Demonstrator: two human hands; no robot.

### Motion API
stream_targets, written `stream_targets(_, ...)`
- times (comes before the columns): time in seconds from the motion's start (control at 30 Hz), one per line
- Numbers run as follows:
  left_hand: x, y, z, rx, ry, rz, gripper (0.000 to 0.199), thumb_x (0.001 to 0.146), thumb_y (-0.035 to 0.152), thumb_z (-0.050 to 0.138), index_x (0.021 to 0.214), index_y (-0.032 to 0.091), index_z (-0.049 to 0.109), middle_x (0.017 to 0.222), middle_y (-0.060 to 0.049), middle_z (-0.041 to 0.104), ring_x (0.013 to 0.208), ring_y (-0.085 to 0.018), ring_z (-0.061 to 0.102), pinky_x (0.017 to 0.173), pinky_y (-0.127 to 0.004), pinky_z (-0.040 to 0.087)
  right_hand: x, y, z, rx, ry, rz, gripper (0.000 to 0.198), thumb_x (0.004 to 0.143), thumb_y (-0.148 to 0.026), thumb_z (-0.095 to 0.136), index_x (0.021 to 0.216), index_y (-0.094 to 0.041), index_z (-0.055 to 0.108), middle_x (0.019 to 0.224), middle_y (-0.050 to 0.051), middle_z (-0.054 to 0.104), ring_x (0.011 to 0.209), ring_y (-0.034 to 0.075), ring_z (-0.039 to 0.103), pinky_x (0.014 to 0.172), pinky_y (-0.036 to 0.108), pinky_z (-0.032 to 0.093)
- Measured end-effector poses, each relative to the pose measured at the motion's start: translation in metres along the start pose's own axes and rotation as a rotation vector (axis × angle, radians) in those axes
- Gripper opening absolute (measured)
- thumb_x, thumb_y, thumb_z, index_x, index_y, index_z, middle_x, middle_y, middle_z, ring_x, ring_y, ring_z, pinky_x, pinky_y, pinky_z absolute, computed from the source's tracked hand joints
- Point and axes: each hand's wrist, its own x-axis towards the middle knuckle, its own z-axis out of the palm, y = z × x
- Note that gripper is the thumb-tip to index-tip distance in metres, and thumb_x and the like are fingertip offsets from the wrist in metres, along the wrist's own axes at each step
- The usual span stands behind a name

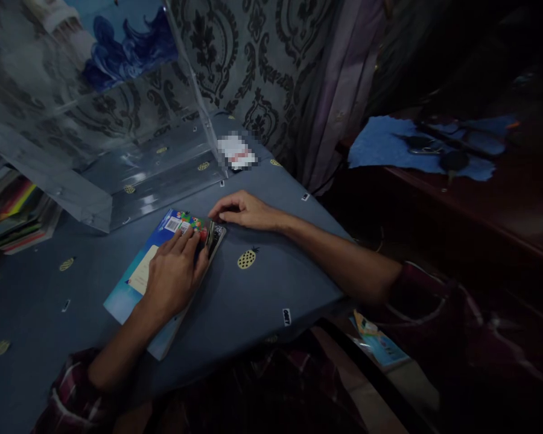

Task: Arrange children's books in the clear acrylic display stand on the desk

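Your left hand (174, 274) flat, fingers spread, on the thin blue paperback booklet (138, 280) mid-cloth, your right hand (242, 211) curled, fingertips pinching its far corner at 1 o'clock, clear plastic sheet (117, 120) crowding 11 o'clock, bare blue pineapple-print cloth (253, 295) open toward the edge at 4 o'clock

Booklet (136, 283) on the table (253, 301), left hand (174, 274) flat on it; right hand (242, 211) at its far corner. Clear sheet (117, 120) behind; book stack (13, 211) far left.

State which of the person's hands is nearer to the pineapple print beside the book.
Right. The right hand rests just above the pineapple print; the left hand lies on the book, farther left.
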Motion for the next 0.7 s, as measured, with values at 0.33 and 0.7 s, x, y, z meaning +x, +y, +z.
stream_targets(0.33, -0.001, 0.001, 0.004, 0.024, -0.005, -0.011, 0.041, 0.101, 0.034, 0.045, 0.129, 0.012, 0.066, 0.142, -0.017, 0.064, 0.133, -0.036, 0.060, 0.106, -0.055, 0.053, -0.021, -0.011, -0.002, -0.379, 0.019, -0.117, 0.032, 0.084, -0.003, 0.049, 0.091, -0.015, 0.079, 0.087, 0.004, 0.074, 0.078, 0.013, 0.067, 0.076, 0.028, 0.052)
stream_targets(0.7, -0.002, 0.005, 0.007, 0.031, 0.012, -0.022, 0.040, 0.101, 0.036, 0.046, 0.128, 0.013, 0.066, 0.140, -0.017, 0.066, 0.132, -0.037, 0.060, 0.109, -0.055, 0.050, -0.049, -0.012, 0.009, -0.933, -0.061, -0.346, 0.034, 0.093, -0.002, 0.048, 0.110, -0.013, 0.076, 0.101, 0.011, 0.076, 0.091, 0.022, 0.060, 0.086, 0.038, 0.052)
